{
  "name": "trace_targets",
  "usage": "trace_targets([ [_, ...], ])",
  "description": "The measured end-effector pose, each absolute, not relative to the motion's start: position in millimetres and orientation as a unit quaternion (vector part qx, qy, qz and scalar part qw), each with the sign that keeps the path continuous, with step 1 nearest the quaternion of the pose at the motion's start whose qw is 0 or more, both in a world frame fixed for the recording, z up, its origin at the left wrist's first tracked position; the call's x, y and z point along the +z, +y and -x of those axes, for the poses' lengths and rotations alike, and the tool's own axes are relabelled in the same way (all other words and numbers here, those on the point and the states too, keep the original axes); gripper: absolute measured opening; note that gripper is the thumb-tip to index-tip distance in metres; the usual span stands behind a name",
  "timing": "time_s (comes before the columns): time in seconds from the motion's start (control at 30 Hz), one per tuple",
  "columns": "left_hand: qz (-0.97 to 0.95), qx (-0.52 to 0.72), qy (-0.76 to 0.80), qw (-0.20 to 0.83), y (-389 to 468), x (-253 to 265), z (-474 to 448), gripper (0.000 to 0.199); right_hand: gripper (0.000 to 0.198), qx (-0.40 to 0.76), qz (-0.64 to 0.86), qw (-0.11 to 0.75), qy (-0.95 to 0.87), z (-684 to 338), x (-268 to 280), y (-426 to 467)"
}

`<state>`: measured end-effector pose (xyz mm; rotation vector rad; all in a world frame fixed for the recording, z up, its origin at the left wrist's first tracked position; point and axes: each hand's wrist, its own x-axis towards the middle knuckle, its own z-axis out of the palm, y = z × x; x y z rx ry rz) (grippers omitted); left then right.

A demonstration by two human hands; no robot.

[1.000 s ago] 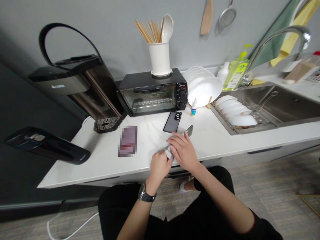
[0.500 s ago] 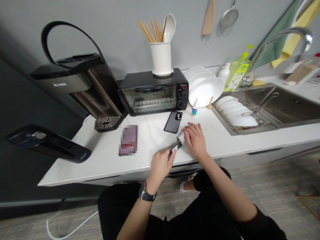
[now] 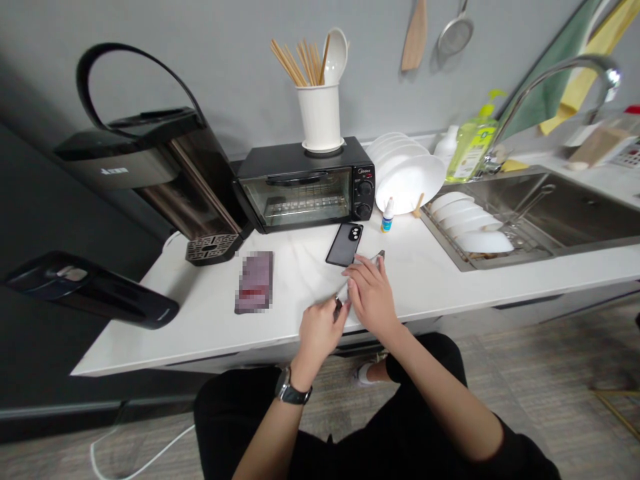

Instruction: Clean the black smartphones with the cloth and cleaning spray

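Note:
My left hand [image 3: 323, 327], with a watch on the wrist, is closed around the near end of a slim dark phone [image 3: 339, 307], which lies slantwise close to the counter's front edge. Across the middle of the phone rests my right hand [image 3: 370, 290], fingers bent over it and pressing what looks like a pale grey cloth [image 3: 343, 291]. Most of the cloth and phone is hidden beneath that hand; only the phone's far corner pokes out past the fingers. Just beyond my right fingertips lies a dark phone case [image 3: 344, 244] with camera holes.
A small dropper bottle [image 3: 387, 217] stands behind the case, and a purplish blurred packet [image 3: 255, 283] lies to the left. Around the white counter [image 3: 295, 267] are a toaster oven [image 3: 305, 190], a black machine [image 3: 170, 160], a dark flask [image 3: 100, 290], plates [image 3: 410, 183] and a sink [image 3: 580, 213].
My right hand has slid down and left along the phone, towards my left hand, carrying the grey cloth. The phone's far corner now shows. My left hand keeps its grip.

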<state>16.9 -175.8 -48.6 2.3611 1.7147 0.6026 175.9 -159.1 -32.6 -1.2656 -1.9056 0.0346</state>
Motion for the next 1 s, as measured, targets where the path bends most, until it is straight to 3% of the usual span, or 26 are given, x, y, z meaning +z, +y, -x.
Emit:
trace_targets([
  [0.27,-0.793,0.185,0.572,0.102,-175.2,-45.4,-14.9,0.021,0.026,0.034,0.463,0.403,-0.789,-170.3,-31.6,-166.2],
  [0.7,-0.795,0.225,0.558,0.079,-176.9,-50.6,-15.7,0.031,0.034,-0.014,0.573,0.432,-0.696,-224.5,-35.5,-126.5],
  [1.0,-0.792,0.214,0.565,0.087,-176.0,-47.1,-17.2,0.032,0.03,-0.001,0.539,0.439,-0.719,-186.2,-31.2,-150.3],
])
